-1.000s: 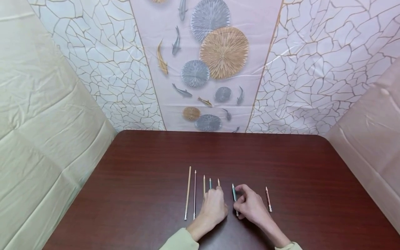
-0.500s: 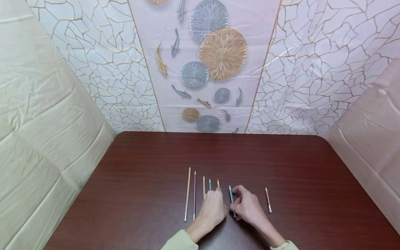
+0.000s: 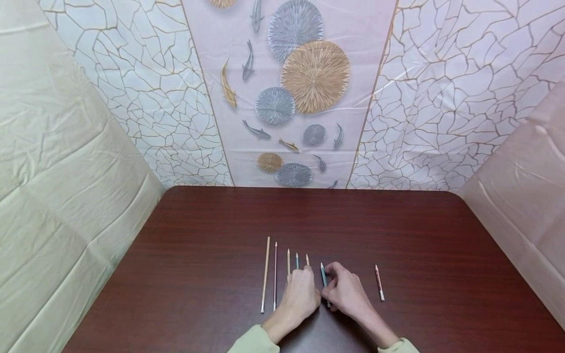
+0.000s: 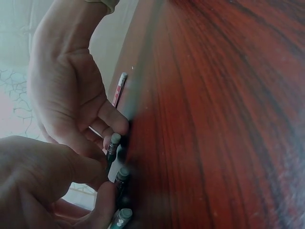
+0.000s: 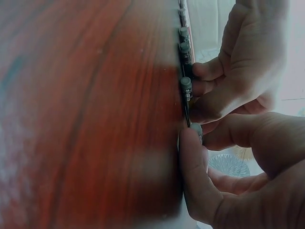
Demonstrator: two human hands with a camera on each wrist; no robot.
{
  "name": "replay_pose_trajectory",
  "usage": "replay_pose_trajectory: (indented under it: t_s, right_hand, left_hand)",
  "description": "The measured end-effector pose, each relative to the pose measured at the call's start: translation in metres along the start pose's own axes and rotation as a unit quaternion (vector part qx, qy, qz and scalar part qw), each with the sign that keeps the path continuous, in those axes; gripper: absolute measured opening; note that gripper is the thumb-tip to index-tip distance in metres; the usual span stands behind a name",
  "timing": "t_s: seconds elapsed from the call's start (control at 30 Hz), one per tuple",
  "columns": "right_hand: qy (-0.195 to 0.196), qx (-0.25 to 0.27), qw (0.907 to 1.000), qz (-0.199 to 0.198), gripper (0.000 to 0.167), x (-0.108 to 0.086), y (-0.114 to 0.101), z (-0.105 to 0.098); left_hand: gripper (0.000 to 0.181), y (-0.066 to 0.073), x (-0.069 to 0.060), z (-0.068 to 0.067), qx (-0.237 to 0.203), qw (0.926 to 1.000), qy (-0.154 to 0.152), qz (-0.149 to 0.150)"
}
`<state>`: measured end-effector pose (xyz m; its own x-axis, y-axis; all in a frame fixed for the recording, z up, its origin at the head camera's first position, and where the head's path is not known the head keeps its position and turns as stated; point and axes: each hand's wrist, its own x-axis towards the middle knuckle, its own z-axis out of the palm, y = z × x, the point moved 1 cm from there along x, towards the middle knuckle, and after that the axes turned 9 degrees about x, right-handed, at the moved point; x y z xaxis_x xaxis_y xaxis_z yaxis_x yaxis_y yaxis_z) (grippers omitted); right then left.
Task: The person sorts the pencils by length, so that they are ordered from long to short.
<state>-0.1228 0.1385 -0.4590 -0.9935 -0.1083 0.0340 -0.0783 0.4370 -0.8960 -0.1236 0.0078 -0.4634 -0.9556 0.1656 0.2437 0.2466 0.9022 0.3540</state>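
Note:
My right hand pinches a teal pencil with a pale tip, lying on the table beside my left hand. In the right wrist view the thumb and finger sit at its eraser end. The left hand pinches a natural-wood pencil; only its pointed end shows past the knuckles in the head view, and its eraser shows in the left wrist view. Close by on the left, another teal pencil and a wooden pencil are partly hidden by the left hand.
Further left lie a long wooden pencil and a thin dark pink pencil, roughly parallel. A short red-patterned pencil lies apart on the right. The dark red table meets a patterned cloth at its back edge.
My right hand has slid the teal pencil left, closer to the left hand and the row. The left hand has stayed nearly in place.

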Motion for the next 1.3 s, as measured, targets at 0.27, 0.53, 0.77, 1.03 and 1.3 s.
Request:
replay_pose_trajectory:
  t_s: [0.27, 0.53, 0.77, 1.03, 1.3]
  right_hand:
    - [0.000, -0.011, 0.9999, 0.000, 0.042, -0.0008, 0.0003, -0.0006]
    - [-0.017, -0.005, 0.9998, 0.001, 0.039, -0.0032, -0.0006, 0.0016]
    - [-0.020, 0.006, 0.9998, 0.003, 0.033, -0.0025, -0.0002, 0.0023]
    - [-0.019, 0.023, 0.9995, 0.007, 0.025, -0.0004, 0.0009, 0.0037]
    - [-0.014, 0.025, 0.9995, 0.009, 0.025, 0.0014, 0.0029, 0.0044]
  left_hand:
    - [0.024, -0.0004, -0.0002, -0.0009, -0.001, 1.0000, -0.001, 0.000]
    - [0.022, -0.0018, -0.0004, -0.0015, -0.007, 1.0000, -0.004, 0.002]
    - [0.020, -0.0022, 0.0005, -0.0015, -0.003, 1.0000, -0.004, 0.008]
    - [0.018, -0.0032, 0.0011, -0.0008, -0.008, 0.9999, -0.005, 0.009]
    - [0.018, -0.0023, 0.0008, -0.0014, -0.004, 0.9999, -0.010, 0.008]
